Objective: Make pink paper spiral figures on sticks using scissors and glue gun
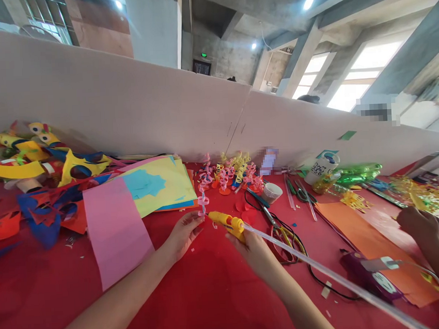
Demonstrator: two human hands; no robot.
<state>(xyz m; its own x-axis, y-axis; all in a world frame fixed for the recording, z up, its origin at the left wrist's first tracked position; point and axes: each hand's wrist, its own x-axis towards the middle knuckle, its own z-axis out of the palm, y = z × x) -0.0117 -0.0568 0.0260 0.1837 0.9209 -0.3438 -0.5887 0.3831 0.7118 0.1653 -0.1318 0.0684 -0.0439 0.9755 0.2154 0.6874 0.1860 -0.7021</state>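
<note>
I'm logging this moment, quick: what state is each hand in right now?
Left hand: closed, pinching the pink curled-paper spiral with a blue core.
Right hand: closed around the yellow plastic glue gun.

The head view looks forward and down across the red table [189, 301]

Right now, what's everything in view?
Glue gun: one, yellow, centre
Glue stick: one, clear, right
Held curl: one, pink, centre
Paper curls: several, pink and yellow, rear
Small cup: one, white, rear
Lettered container: one, white, rear right
Scissors: at least one, yellow-handled, right
Sheets: several, multicoloured, both sides
Cutouts: several, multicoloured, left
Unclear item: one, purple, right
Table: one, red, beneath
Partition: one, white, behind
Co-worker's hand: one, far right
Left grip: one, pinching held curl
Right grip: one, around glue gun
</note>
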